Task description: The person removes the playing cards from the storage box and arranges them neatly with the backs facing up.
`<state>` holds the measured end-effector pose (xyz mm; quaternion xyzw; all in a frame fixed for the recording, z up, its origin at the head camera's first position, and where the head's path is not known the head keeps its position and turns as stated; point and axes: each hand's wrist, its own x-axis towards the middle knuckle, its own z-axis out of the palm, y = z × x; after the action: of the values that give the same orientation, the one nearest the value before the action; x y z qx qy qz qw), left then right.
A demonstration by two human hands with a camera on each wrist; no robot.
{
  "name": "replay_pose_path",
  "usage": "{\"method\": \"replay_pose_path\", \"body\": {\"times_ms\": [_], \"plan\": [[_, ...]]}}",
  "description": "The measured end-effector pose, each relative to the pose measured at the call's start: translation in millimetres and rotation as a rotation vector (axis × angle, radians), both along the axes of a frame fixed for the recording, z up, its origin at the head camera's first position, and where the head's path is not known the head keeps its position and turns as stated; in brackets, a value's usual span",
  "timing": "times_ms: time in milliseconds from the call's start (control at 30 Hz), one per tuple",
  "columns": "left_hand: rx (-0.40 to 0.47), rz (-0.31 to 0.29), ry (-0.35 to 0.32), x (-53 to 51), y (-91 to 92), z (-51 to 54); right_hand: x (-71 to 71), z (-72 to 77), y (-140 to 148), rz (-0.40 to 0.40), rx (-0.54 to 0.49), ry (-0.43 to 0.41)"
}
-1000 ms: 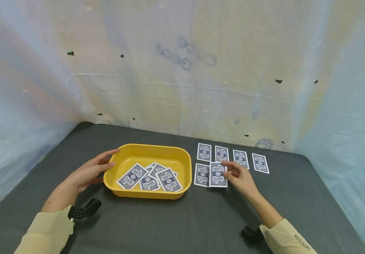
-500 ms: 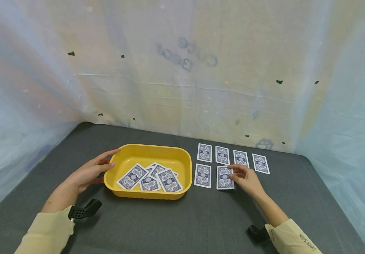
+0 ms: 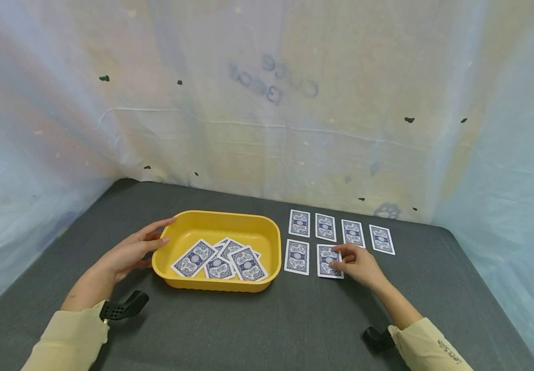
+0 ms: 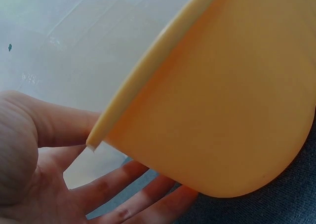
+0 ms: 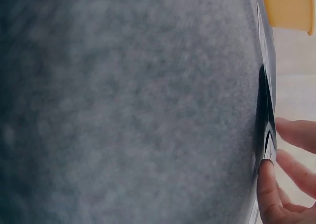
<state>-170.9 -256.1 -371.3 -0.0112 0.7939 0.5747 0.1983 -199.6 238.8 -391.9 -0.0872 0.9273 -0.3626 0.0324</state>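
Note:
A yellow tray (image 3: pixel 257 224) stands left of centre, holding several overlapping patterned playing cards (image 3: pixel 194 257). My left hand (image 3: pixel 125 252) grips its left end, thumb over the rim and fingers against the outer wall in the left wrist view. Right of the tray, my right hand (image 3: pixel 360 265) holds a playing card (image 3: pixel 326 260) by its right side, thumb lying over its patterned back. From the right wrist view, a narrow dark gap shows under that card (image 5: pixel 266 81), seen edge-on near my fingertips. Another playing card (image 3: pixel 297 256) lies just to its left.
A back row of playing cards (image 3: pixel 299 223) lies on the dark grey table (image 3: pixel 248 330), its rightmost card (image 3: pixel 381 239) set apart. Behind the table hangs a pale sheet (image 3: pixel 267 139). Black straps with mounts (image 3: pixel 124 305) sit at both cuffs.
My right hand slid its card rightward, off the neighbouring card, then slightly nearer to me. Its thumb now reaches farther across the card. My left hand and the tray have stayed put.

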Motion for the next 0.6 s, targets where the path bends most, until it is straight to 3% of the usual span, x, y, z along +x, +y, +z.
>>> {"method": "replay_pose_path", "body": {"times_ms": [600], "plan": [[0.005,0.001,0.002,0.0,-0.1,-0.1,0.5,1.4,-6.1,0.011,0.127,0.066]]}}
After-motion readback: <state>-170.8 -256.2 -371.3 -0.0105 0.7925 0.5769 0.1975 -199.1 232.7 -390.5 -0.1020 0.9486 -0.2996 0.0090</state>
